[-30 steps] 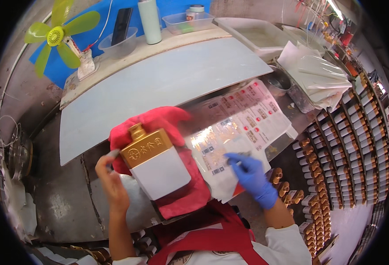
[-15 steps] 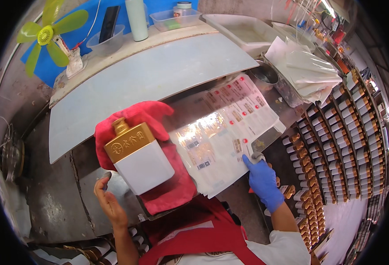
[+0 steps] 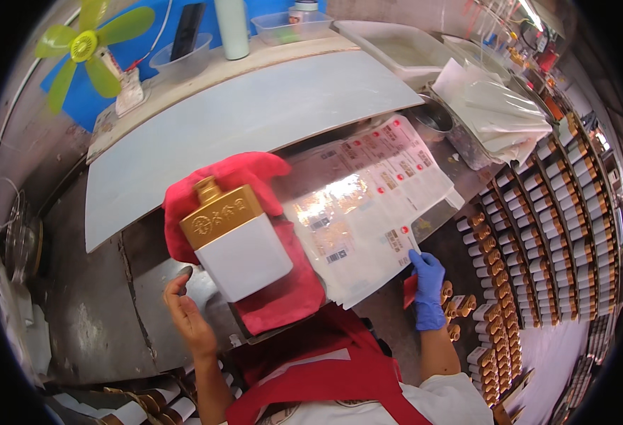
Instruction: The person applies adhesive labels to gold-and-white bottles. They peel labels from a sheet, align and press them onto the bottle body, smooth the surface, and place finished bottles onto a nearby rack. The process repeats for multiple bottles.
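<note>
Head view: the rectangular bottle with a gold neck and shoulder and a white body [image 3: 244, 244] lies flat on the crumpled red cloth [image 3: 287, 294], neck pointing to the upper left, with neither hand gripping it. The likeliest mishap seems to be the bottle shifting or getting scuffed, since the soft cloth could bunch or drag if a wrist or sleeve caught its edge. The glossy printed sheets [image 3: 361, 265] beside it lie loose and uneven, so a pull at one corner might slide several together or crease them; glare also hides part of their print. The bare left hand [image 3: 190, 319] is loosely open, fingers partly curled upward and holding nothing visible, a dark-tipped finger just beside the cloth's edge; its forearm rises steeply from the lower edge. The right hand in a blue glove [image 3: 428, 283] is at the sheets' right corner, fingers pointing away from the body and drawn close together; whether they pinch a sheet I cannot tell. A small red flat piece [image 3: 410, 291] shows beside the glove, perhaps held, perhaps not.
</note>
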A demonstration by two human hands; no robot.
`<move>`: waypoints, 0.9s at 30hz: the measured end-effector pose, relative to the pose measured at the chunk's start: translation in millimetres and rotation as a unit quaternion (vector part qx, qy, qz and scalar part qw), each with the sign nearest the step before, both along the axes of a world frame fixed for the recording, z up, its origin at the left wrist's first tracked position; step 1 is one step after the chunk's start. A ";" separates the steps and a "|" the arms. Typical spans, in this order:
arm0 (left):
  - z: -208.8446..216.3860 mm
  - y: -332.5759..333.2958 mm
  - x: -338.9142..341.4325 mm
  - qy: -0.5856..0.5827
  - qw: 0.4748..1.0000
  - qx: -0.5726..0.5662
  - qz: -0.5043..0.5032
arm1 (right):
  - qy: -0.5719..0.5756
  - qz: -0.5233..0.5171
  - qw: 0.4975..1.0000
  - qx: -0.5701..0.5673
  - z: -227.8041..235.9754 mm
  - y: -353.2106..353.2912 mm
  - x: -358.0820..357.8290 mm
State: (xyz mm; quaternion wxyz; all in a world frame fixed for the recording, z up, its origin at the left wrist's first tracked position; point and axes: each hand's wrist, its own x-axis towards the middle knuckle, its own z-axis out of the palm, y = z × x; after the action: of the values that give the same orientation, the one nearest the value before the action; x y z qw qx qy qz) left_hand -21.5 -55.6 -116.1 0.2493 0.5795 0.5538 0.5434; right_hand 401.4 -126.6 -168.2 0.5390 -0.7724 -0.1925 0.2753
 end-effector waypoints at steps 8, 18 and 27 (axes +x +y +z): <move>-3.9 -12.4 -21.1 0.004 0.999 -0.007 0.033 | -0.608 0.118 0.780 -0.090 62.9 -9.6 -0.6; 21.5 -3.7 -0.3 -0.046 0.998 -0.017 -0.037 | -0.417 0.539 0.728 0.070 219.7 59.5 -141.4; 14.1 14.6 31.4 -0.171 0.974 -0.006 -0.150 | -0.185 0.589 0.787 -0.011 172.2 132.3 -186.8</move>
State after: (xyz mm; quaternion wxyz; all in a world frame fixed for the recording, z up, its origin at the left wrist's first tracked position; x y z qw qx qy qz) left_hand 10.0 -41.0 -102.0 0.4224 0.5527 0.4129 0.5878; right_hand 214.6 5.8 3.9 0.2180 -0.5509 -0.7030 0.3935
